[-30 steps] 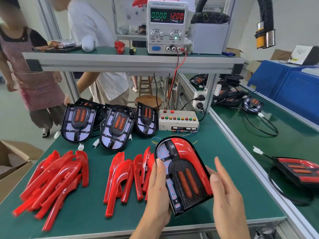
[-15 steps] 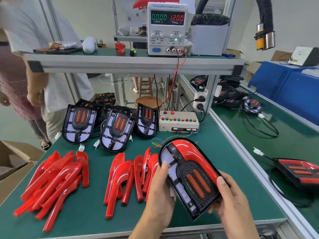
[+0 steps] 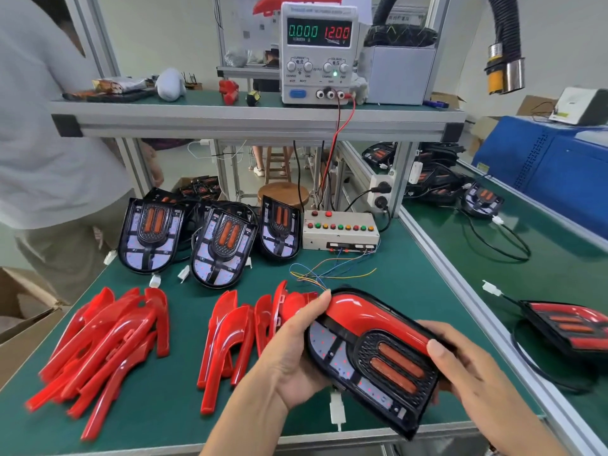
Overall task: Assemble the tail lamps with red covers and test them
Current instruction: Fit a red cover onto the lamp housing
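**Tail lamp held over the bench in both hands**

The tail lamp [image 3: 371,353] is up off the green bench [image 3: 411,284], tilted, near its front edge. The left hand [image 3: 292,357] grips the lamp's rounded end, thumb lying on the red cover [image 3: 368,319] already fitted along the upper side. The right hand [image 3: 467,366] holds the opposite end, thumb on the cover, fingers curled beneath. A white connector [image 3: 337,411] dangles under the lamp.

Left of it lie two heaps of loose red covers [image 3: 102,343]. Behind them three uncovered lamps [image 3: 151,236] stand propped — beside a button-studded test box [image 3: 340,230]. On the shelf above, the power supply [image 3: 317,52] reads 0.000 and 12.00.
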### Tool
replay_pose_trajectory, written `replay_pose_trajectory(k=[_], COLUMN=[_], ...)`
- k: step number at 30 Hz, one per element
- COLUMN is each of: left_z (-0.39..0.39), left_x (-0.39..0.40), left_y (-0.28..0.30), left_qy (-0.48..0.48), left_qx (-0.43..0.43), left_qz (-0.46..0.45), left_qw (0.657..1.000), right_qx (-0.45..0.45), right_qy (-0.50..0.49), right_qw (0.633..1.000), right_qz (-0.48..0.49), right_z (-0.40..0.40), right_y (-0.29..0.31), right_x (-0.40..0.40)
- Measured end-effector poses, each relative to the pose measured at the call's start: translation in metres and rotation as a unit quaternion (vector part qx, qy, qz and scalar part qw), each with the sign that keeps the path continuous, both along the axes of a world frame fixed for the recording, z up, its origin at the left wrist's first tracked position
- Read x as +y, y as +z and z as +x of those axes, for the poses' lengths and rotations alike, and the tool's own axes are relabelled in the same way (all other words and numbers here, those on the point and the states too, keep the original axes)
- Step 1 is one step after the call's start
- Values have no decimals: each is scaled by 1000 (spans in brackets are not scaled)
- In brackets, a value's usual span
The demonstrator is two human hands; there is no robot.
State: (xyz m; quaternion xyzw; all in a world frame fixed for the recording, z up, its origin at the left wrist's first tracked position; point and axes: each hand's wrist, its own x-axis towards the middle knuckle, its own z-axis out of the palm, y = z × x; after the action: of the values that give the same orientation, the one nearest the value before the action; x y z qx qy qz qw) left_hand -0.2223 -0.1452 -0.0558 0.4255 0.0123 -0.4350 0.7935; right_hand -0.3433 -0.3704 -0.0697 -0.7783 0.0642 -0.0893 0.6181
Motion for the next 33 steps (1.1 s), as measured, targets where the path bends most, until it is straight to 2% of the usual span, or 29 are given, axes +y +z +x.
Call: replay_pose_trajectory(k=[4, 10, 17, 24, 33], left_z=[0, -4, -7, -11, -14], left_x=[-6, -15, -13, -14, -16], left_y=[0, -3, -10, -9, -4], left_qy=[44, 74, 100, 117, 156], left_qx=[-16, -50, -102, -122, -151], left_qz=[12, 11, 31, 34, 29], left_qw=[999, 996, 989, 985, 976], right_qx=[-13, -45, -45, -64, -78], right_qy=[-29, -90, -116, -126, -154], right_qw=[999, 977, 982, 959, 948], right_qz=[21, 188, 141, 247, 268], right_z=[5, 21, 22, 21, 22], right_y=[-3, -21, -18, -15, -12], right_x=[1, 12, 27, 41, 48])
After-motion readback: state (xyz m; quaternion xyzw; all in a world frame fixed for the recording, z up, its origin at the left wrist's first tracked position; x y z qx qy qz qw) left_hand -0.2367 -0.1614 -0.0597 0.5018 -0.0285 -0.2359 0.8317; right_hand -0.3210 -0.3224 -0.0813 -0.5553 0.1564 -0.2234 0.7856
